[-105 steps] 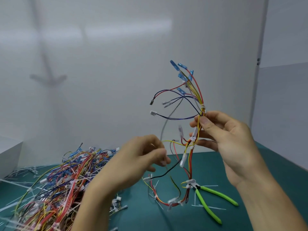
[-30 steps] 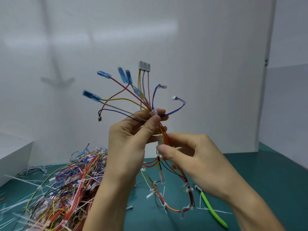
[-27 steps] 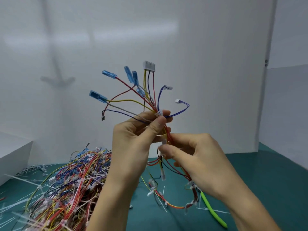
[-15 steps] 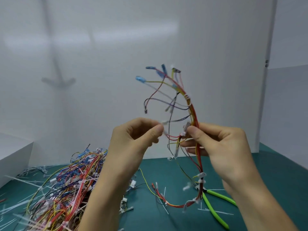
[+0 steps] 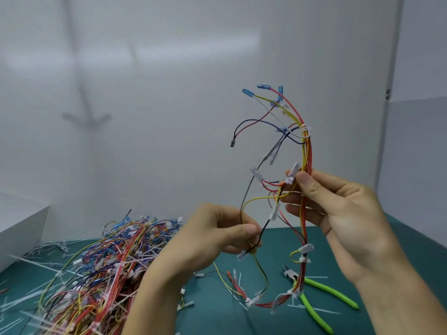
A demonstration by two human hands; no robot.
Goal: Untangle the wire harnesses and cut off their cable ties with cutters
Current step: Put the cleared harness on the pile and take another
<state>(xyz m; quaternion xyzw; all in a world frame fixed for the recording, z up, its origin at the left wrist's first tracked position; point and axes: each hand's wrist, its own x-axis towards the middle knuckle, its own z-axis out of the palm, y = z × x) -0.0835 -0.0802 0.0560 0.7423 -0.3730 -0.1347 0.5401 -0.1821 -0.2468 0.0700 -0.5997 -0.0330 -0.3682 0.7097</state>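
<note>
I hold one wire harness (image 5: pixel 306 151) up in the air, red, yellow, blue and black wires bound by white cable ties (image 5: pixel 305 128). My right hand (image 5: pixel 338 213) pinches its main bundle between thumb and fingers, blue terminals fanning out above. My left hand (image 5: pixel 217 238), lower and to the left, pinches a thin black and yellow branch of the same harness. The harness's lower end hangs down to the green mat. Cutters with bright green handles (image 5: pixel 321 298) lie on the mat below my right hand, partly behind the hanging wires.
A big tangled pile of harnesses (image 5: pixel 104 269) covers the mat at the left. Cut white tie pieces (image 5: pixel 29 262) are scattered around it. A white box (image 5: pixel 21 226) stands at the far left. White walls close the back and right.
Earlier my left hand held the harness top while the right worked below; now the right hand holds the bundle, shifted right, and the left hand has dropped lower onto a thin branch.
</note>
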